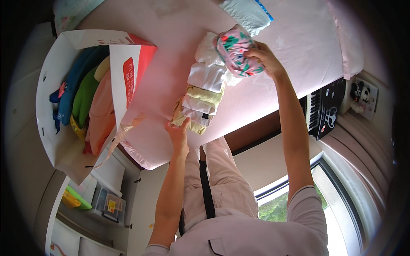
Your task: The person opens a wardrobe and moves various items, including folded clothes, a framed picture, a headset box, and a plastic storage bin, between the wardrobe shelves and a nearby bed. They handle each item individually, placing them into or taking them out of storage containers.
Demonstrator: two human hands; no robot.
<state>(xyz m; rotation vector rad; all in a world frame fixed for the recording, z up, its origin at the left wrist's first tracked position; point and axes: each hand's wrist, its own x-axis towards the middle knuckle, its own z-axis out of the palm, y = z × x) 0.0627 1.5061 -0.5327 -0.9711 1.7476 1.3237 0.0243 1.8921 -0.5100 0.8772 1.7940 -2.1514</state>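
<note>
My right hand grips a folded pink garment with a green and red print. It is held over the far end of a row of folded clothes. That row has a white lacy piece at the far end, then a white folded garment and a pale yellow ribbed one. Closer to me lie more white and yellow folded pieces, one bearing a black patch. At the near end of the row, my left hand rests against a yellow folded garment, thumb and fingers around its edge.
The row lies on a pink bedsheet. To the left stands a large white and red paper bag holding blue, green and pink soft items. A white folded cloth lies beyond. A keyboard instrument and a window are at right.
</note>
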